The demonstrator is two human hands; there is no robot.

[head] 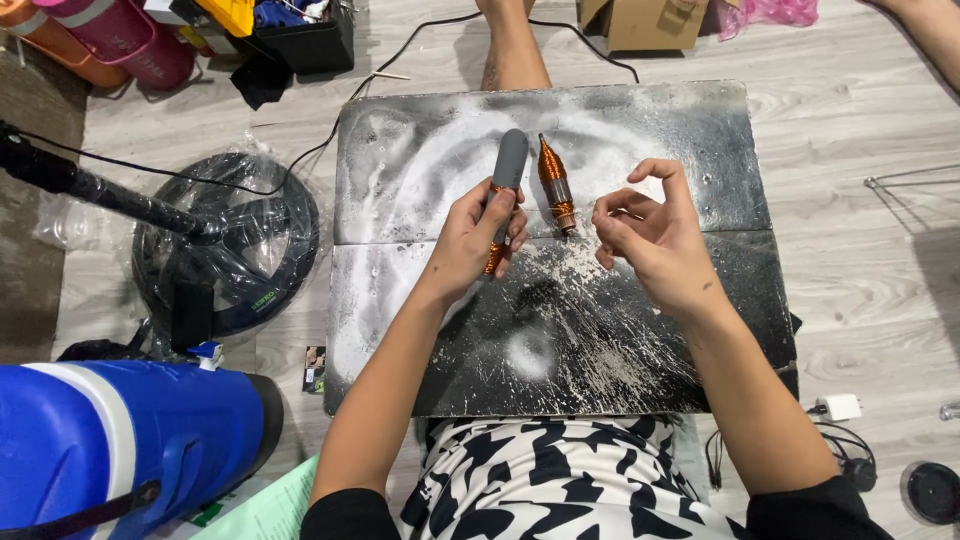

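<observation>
Your left hand clamps the grey-handled, copper-wound stick tool at board centre, likely light, stiff; grip the handle. Right hand, at 3 o'clock, pinches narrow, apparently empty; copper-wound spindle between.

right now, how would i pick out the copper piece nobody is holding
Find the dark, white-streaked board on the wood floor. Between the left hand and right hand lies a loose copper-wound spindle, bare of the grey sleeve on its held twin.
</observation>
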